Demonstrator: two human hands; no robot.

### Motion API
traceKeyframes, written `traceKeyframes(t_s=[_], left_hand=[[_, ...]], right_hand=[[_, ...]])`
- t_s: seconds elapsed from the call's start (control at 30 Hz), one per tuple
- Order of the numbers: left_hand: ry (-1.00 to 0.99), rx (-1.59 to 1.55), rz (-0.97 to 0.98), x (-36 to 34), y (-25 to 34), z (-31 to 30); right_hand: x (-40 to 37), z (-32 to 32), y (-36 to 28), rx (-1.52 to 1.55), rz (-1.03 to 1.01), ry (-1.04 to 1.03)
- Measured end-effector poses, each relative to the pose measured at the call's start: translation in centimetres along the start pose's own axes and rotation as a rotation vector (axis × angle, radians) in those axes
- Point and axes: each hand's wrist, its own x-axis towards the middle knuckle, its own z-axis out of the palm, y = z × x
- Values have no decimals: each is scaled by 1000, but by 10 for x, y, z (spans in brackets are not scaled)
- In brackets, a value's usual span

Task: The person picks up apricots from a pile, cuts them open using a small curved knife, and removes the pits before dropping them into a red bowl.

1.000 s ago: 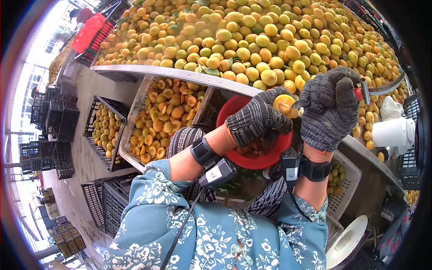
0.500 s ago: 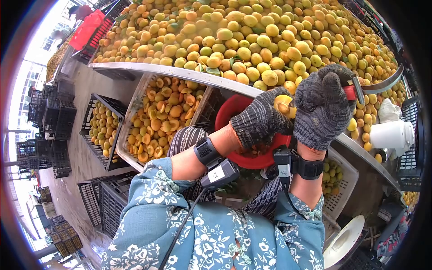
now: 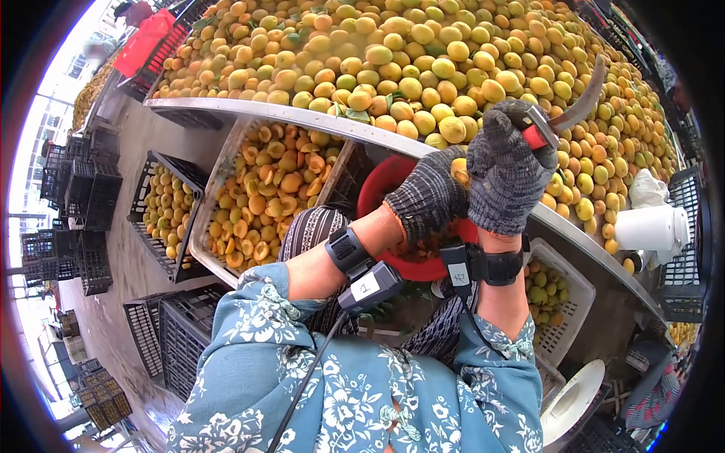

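In the head view, my left hand (image 3: 429, 198), in a dark grey knit glove, is closed around a yellow apricot (image 3: 459, 171), only partly visible. My gloved right hand (image 3: 506, 172) presses close against it on the right, fingers wrapped round the red handle of a curved knife (image 3: 583, 109). The blade points up and to the right, away from the held fruit. Below both hands is a red basin (image 3: 375, 183) with scraps inside, partly covered by my left hand and wrist. Ahead, whole apricots (image 3: 393, 53) are heaped on a metal-edged table (image 3: 302, 117).
Left of my knees stands a pale crate (image 3: 202, 226) of halved apricots, beside a black crate (image 3: 136, 219) of whole ones. A white perforated crate (image 3: 578, 302) holds greener fruit on the right. A white canister (image 3: 649, 228) stands by the table's right end. Stacked black crates (image 3: 94, 189) line the left.
My right hand has moved left and slightly up toward the left hand, covering more of the apricot. The knife blade has swung from pointing right to pointing up and right.
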Motion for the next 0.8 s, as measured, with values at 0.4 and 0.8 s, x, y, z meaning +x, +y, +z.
traceKeyframes(t_s=[0.4,0.8], left_hand=[[-117,-158,-136,-4,11,-7],[-253,-82,9,-14,-39,-21]], right_hand=[[8,-16,11,344,252,26],[23,-40,15,536,520,-112]])
